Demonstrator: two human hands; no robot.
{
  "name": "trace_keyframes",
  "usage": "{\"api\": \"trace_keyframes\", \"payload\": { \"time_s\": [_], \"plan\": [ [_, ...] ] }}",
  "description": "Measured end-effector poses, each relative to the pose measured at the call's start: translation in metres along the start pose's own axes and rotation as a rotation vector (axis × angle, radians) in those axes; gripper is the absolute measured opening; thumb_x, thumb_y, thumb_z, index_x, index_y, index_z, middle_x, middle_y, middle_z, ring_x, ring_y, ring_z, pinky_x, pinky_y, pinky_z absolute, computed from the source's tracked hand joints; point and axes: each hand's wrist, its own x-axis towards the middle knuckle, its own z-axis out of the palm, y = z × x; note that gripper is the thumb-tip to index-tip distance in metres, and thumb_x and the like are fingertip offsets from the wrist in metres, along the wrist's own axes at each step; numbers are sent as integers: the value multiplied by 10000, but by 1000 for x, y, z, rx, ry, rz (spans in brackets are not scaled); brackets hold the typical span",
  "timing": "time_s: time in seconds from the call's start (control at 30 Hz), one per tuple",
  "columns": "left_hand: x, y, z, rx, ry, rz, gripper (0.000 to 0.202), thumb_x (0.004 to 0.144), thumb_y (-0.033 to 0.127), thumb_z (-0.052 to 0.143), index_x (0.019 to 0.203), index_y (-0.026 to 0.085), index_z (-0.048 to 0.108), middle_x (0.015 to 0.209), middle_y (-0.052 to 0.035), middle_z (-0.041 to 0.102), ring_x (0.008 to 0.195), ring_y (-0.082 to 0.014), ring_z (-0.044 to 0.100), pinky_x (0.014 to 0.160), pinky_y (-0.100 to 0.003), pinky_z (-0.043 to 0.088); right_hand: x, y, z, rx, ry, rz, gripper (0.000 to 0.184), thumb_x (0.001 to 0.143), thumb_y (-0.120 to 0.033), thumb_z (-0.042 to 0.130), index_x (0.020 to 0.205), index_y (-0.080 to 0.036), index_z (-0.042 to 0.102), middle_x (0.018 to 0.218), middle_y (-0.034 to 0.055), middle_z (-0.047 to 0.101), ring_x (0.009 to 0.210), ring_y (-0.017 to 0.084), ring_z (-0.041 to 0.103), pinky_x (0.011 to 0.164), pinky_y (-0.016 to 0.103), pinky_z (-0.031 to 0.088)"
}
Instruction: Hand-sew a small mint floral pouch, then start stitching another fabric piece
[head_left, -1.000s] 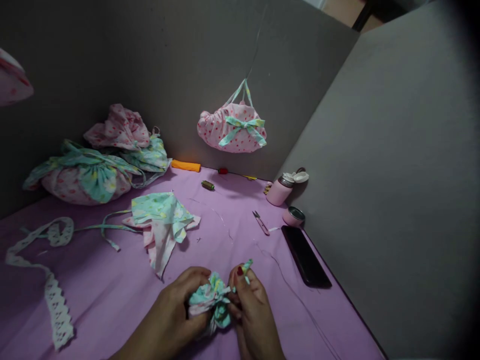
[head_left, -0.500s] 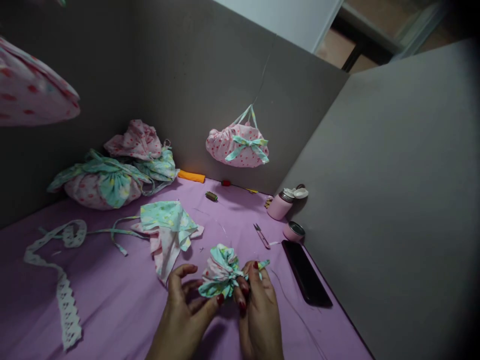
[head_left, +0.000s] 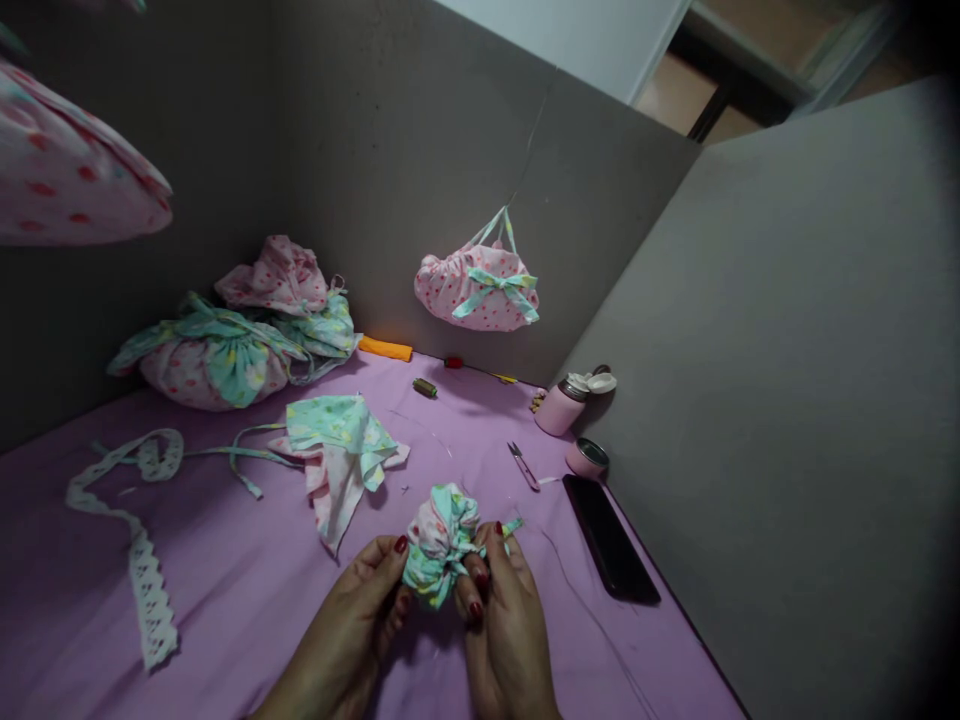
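A small bunched piece of mint floral and pink fabric [head_left: 436,538] is held between my hands above the purple cloth. My left hand [head_left: 367,595] is closed, pinching the fabric's left edge between thumb and fingers. On the other side, my right hand [head_left: 506,605] grips the gathered, knotted part, and a mint strip end [head_left: 513,526] sticks out past its fingertips. Behind my left hand lie loose mint and pink fabric pieces [head_left: 341,425]. A dark thread [head_left: 592,620] runs over the cloth to the right of my right hand.
Pink thread snips [head_left: 525,466], a black phone [head_left: 611,540], a pink cup lid [head_left: 587,458] and a pink flask [head_left: 561,406] are at right. White lace [head_left: 154,610] and stacked fabric bags [head_left: 217,365] are at left. A pink dotted bag [head_left: 480,290] hangs ahead; a green spool [head_left: 424,388] lies below.
My left hand has closed from spread fingers onto the fabric's left edge. The bunched fabric has turned slightly and looks fuller. The view has shifted a little.
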Motion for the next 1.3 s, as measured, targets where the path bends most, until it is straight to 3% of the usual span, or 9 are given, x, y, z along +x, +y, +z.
{"api": "trace_keyframes", "payload": {
  "time_s": [0.13,0.3,0.43,0.57,0.77,0.93,1.07,1.17,1.3],
  "plan": [
    [2,-6,1,-115,-11,-84,304,561,301,857,698,147,634,484,92,448,370,-9,303,351,-104,240,-5,2,4,-25,-42,33,467,581,-531,759,735,-198,470,526,-92,343,412,46,228,385,166,188],
    [-1,-3,-7,75,-55,-98,268,695,397,747,736,173,606,575,61,502,437,-46,374,393,-138,264,-4,2,-9,-154,-75,-47,493,563,-605,731,765,-204,529,566,-45,445,415,75,311,376,189,206],
    [6,8,-16,241,-67,63,334,731,508,673,724,186,583,590,46,516,466,-75,418,411,-165,290,-6,-3,-22,-304,-138,-168,406,713,-591,632,717,-196,535,561,-38,434,434,90,332,405,210,240],
    [13,19,-15,428,-161,59,380,727,537,659,673,168,586,455,74,446,347,-53,301,351,-175,224,-12,-7,-23,-463,-230,-382,396,815,-522,555,612,-192,469,521,-51,327,486,107,311,464,226,265],
    [0,29,-9,390,-127,-4,403,606,548,745,663,163,640,571,14,611,494,-110,521,504,-216,388,-11,-4,-28,-617,-197,-513,392,877,-505,462,627,-203,454,530,-48,314,491,121,307,482,251,247],
    [-5,21,-14,442,-183,55,276,645,384,787,639,148,645,579,17,622,525,-97,506,531,-201,359,-10,1,-29,-721,-216,-602,406,876,-502,461,604,-200,459,518,-36,369,479,122,346,484,261,248],
    [-5,11,-17,204,-255,-42,294,700,364,761,598,144,594,520,32,566,480,-75,457,485,-179,334,-9,5,-27,-525,-161,-413,380,841,-523,516,645,-201,466,543,-43,362,496,117,354,474,239,290],
    [-8,7,-16,-36,-186,-130,181,713,259,770,687,161,620,612,26,605,535,-74,517,509,-165,382,-7,11,-25,-296,-60,-225,353,786,-537,588,704,-214,470,580,-49,375,502,114,387,461,223,329],
    [-11,1,-12,-212,-147,-220,151,694,170,780,757,168,643,684,18,618,584,-90,557,551,-179,433,-5,21,-25,-175,65,-153,369,709,-545,668,790,-230,494,608,-51,417,524,125,455,470,221,372]
  ]
}}
